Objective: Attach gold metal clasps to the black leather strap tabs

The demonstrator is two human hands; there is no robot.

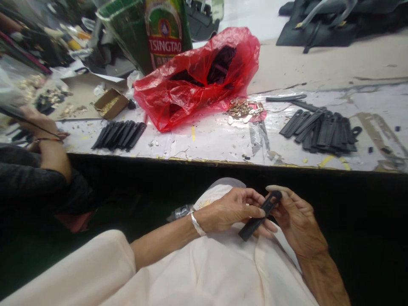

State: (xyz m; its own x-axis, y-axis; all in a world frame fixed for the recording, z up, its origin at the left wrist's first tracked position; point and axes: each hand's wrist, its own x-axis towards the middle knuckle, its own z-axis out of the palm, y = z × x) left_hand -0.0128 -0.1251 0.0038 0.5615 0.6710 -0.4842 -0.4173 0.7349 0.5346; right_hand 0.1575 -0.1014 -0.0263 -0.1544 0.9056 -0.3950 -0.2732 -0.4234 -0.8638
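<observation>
Over my lap, both hands hold one black strap piece (257, 217). My left hand (232, 210), with a silver bracelet at the wrist, pinches its middle between thumb and fingers. My right hand (295, 219) closes around its upper end, forefinger stretched over the tip. On the table ahead lie two heaps of similar black strap pieces, one at the left (119, 135) and one at the right (321, 129). A small heap of gold metal clasps (244, 108) lies between them.
A red plastic bag (197, 78) with dark contents sits mid-table before a green Tsingtao carton (153, 29). A small cardboard box (111, 103) of gold parts stands at the left. Another person's arm (47, 148) rests at the left table edge. Black bags (334, 21) lie far right.
</observation>
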